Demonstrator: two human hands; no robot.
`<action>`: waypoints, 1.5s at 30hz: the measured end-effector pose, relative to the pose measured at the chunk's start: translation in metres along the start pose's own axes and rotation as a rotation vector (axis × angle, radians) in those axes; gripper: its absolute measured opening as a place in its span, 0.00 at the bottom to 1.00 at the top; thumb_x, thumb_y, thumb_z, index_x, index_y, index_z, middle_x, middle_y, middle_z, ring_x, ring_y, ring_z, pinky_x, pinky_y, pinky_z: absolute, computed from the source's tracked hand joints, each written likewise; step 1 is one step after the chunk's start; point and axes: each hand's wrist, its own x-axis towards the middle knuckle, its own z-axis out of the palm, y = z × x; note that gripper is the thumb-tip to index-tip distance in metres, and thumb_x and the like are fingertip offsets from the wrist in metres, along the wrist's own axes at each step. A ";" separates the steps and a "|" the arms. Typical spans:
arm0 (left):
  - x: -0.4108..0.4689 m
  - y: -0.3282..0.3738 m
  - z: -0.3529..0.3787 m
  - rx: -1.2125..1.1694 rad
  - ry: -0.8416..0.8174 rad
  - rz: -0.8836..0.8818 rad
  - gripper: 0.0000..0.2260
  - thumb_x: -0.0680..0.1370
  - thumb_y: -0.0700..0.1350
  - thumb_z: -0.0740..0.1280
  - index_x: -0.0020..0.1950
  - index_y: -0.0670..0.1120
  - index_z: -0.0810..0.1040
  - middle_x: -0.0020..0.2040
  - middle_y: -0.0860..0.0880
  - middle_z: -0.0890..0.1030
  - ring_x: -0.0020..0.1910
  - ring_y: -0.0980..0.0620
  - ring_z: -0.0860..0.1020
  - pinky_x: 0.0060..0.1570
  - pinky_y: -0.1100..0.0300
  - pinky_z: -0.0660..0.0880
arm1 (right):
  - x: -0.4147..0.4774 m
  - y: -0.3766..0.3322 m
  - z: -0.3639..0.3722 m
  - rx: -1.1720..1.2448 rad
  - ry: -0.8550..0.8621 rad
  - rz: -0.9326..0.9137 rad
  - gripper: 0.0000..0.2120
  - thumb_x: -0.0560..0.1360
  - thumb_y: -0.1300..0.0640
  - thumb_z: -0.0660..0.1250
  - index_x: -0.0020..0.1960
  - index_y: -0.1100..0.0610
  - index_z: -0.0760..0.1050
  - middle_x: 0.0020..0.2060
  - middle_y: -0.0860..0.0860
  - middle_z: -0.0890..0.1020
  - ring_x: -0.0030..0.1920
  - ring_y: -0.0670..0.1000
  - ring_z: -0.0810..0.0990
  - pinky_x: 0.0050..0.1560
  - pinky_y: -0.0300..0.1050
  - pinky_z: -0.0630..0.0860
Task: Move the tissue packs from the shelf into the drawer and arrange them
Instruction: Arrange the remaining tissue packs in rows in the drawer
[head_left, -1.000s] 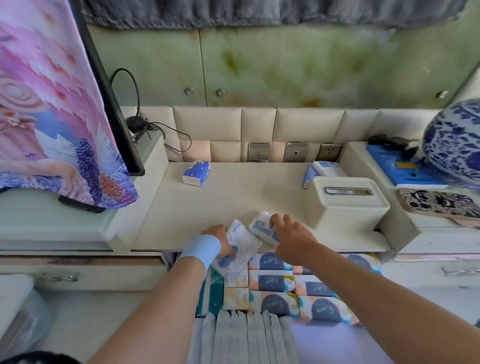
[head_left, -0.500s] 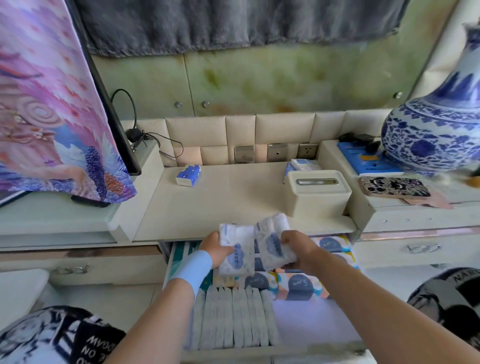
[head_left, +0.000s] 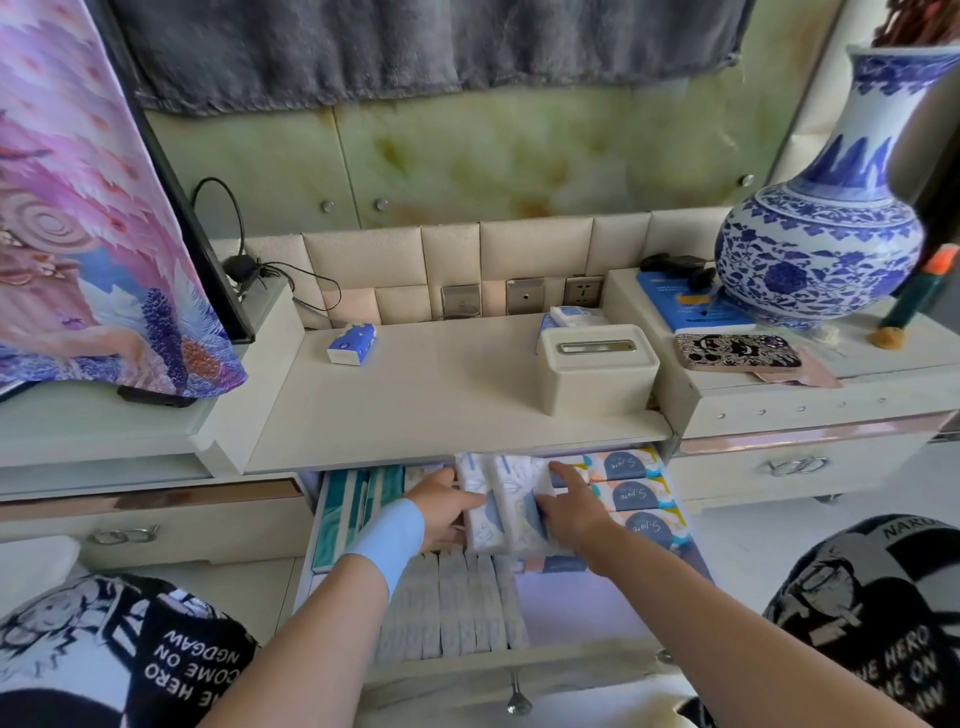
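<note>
The tissue packs sat in the drawer, squeezed between both hands. Left hand gripped them; right hand pressed (forefinger straight).

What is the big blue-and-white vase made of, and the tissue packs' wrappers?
The vase looks like glazed porcelain: glossy white with painted blue patterns, guessed from the shine. The tissue packs between the left hand and right hand seem wrapped in thin plastic film: it creases and glints.
</note>
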 end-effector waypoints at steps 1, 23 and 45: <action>0.000 0.000 0.003 -0.005 -0.006 0.004 0.17 0.78 0.37 0.67 0.67 0.48 0.72 0.59 0.43 0.81 0.54 0.43 0.83 0.48 0.47 0.82 | 0.000 0.002 0.002 -0.037 -0.005 -0.027 0.23 0.82 0.58 0.60 0.75 0.48 0.62 0.60 0.56 0.78 0.52 0.53 0.77 0.50 0.44 0.71; 0.003 -0.014 -0.004 -0.006 0.177 0.055 0.28 0.71 0.32 0.70 0.66 0.53 0.68 0.58 0.47 0.77 0.54 0.44 0.80 0.33 0.52 0.82 | 0.002 0.042 -0.010 -1.060 -0.360 0.142 0.21 0.82 0.56 0.55 0.74 0.60 0.64 0.70 0.58 0.72 0.67 0.58 0.73 0.63 0.49 0.71; -0.003 0.004 0.017 0.220 0.143 0.431 0.11 0.70 0.36 0.76 0.38 0.48 0.77 0.33 0.58 0.79 0.33 0.60 0.75 0.37 0.70 0.72 | 0.021 -0.021 -0.043 0.291 -0.469 0.446 0.43 0.76 0.26 0.45 0.67 0.61 0.70 0.55 0.64 0.83 0.42 0.61 0.86 0.30 0.42 0.78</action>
